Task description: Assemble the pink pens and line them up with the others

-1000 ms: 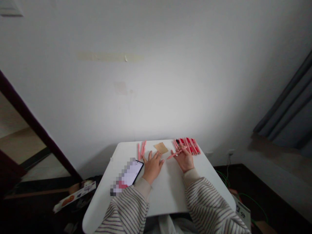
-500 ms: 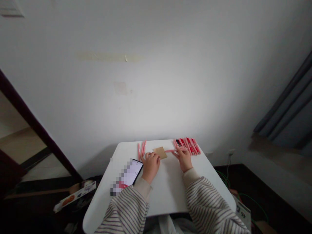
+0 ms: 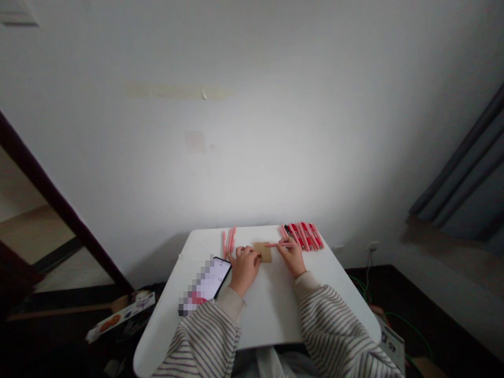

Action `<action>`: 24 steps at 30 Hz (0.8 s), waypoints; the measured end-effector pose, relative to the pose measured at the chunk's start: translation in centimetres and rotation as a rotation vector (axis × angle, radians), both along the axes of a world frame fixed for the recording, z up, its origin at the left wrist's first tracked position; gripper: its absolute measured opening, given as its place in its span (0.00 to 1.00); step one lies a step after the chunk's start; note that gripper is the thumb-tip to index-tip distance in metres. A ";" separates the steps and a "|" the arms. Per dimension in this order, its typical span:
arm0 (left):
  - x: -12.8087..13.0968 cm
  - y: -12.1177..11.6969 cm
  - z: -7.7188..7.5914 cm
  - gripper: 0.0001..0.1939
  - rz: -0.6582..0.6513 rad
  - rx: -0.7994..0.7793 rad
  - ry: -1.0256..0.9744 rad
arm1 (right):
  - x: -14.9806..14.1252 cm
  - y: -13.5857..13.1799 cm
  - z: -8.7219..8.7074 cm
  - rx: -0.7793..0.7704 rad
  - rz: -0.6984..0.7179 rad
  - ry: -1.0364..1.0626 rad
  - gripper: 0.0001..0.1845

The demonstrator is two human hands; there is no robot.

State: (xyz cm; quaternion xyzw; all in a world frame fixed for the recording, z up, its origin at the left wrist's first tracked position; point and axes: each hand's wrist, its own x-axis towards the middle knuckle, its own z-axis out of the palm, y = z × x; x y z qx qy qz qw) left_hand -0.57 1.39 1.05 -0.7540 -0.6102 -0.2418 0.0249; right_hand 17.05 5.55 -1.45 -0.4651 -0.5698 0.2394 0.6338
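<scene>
A small tan square of paper [image 3: 266,255] lies near the back middle of the white table. My left hand [image 3: 244,268] is closed at its left edge, fingers curled, with the fingertips on the paper. In my right hand [image 3: 292,258] is a slim pink pen [image 3: 280,244], held almost level with its left end over the paper's upper right part. Beyond my left hand lie a few pink pens [image 3: 231,240]. Behind my right hand, several pink and red pens [image 3: 307,236] lie side by side.
A phone [image 3: 212,283] with a lit screen, partly pixelated, lies left of my left hand on the white table [image 3: 271,310]. The table's back edge meets a pale wall [image 3: 260,157]. Green cables [image 3: 364,289] and boxes are on the floor at right.
The tan paper has turned to sit squarer and moved slightly right and nearer. My right hand has shifted a little left, bringing the pen's end over the paper.
</scene>
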 end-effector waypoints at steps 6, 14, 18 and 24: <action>0.1 -0.1 -0.1 0.11 0.001 0.014 -0.001 | -0.1 -0.5 0.4 0.052 0.106 -0.192 0.13; 0.2 -0.3 -0.1 0.13 0.010 0.008 -0.007 | -0.7 -0.4 -0.2 0.105 0.073 -0.315 0.07; 0.3 -0.5 0.0 0.14 0.020 0.011 0.011 | -0.9 -0.6 -0.1 0.099 0.051 -0.364 0.06; 0.3 -0.5 0.0 0.13 0.011 0.003 -0.007 | -0.9 -0.5 -0.3 0.115 0.062 -0.379 0.05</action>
